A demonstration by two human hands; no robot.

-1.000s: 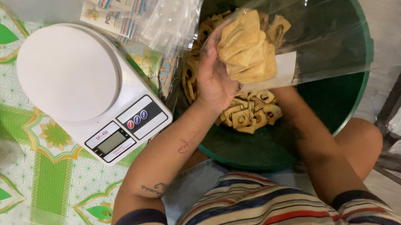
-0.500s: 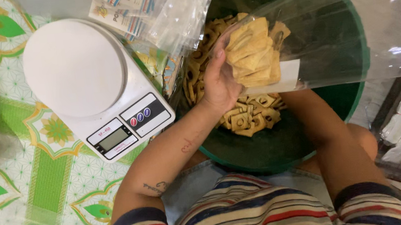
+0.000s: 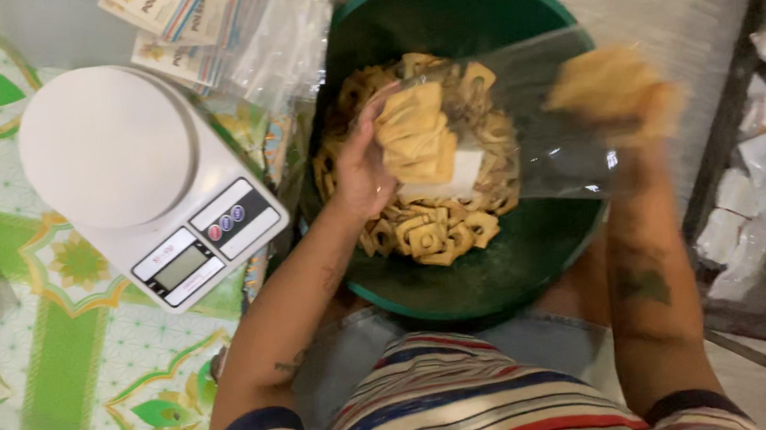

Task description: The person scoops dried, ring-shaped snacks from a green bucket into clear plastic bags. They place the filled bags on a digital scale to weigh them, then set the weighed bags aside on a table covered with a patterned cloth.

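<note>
- Patterned green floor mat [image 3: 55,377] is lying under a white kitchen scale [image 3: 148,179]
- left hand [image 3: 364,174] is pinching a clear bag [image 3: 499,134] of snacks over the green tub [image 3: 503,259]
- right hand [image 3: 625,101] is blurring, fingers closed on more snacks

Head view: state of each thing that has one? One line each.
Clear bag: open, partly filled with snacks, held over the tub.
Green tub: uncovered, snacks heaped inside.
Kitchen scale: platform bare, display too small to read.
Left hand: gripping the bag's edge.
Right hand: blurred, holding a clump of snacks at the bag.
Stack of flat bags: unfilled, lying flat.
</note>
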